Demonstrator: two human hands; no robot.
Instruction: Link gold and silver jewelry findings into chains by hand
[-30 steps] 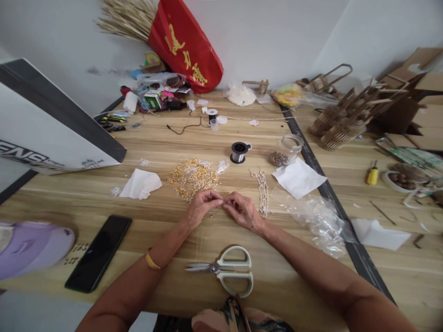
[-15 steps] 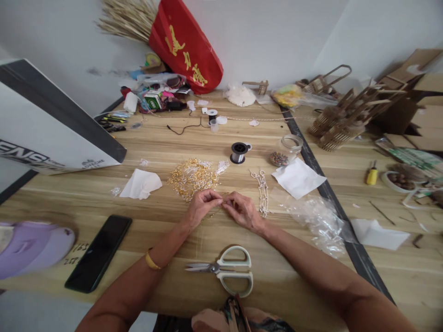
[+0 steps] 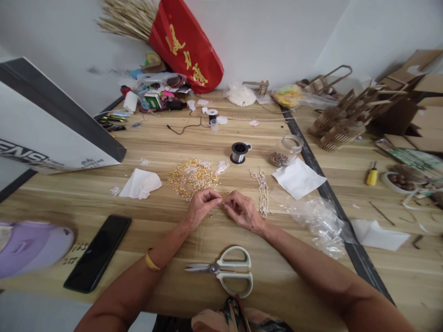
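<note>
My left hand (image 3: pixel 204 206) and my right hand (image 3: pixel 242 210) meet over the table, thumbs and fingertips pinched almost together. Between them is a thin strand of small gold beads (image 3: pixel 210 216), part of it hanging below my left fingers; the exact grip is too small to make out. A fine clear thread (image 3: pixel 200 240) runs down toward the table. Just beyond my left hand lies a pile of gold and silver bead chains (image 3: pixel 192 177). To the right of my right hand are silver bead strands (image 3: pixel 263 193). White-handled scissors (image 3: pixel 224 267) lie in front of my hands.
A wire spool (image 3: pixel 238 153), a jar of beads (image 3: pixel 285 150) and white paper (image 3: pixel 299 179) stand beyond. Clear plastic bags (image 3: pixel 323 223) lie to the right. On the left are a phone (image 3: pixel 98 253), a paper piece (image 3: pixel 140 184) and a big box (image 3: pixel 51 129).
My hands stay in nearly the same place, with only a slight shift of the fingertips. The things on the table have not moved.
</note>
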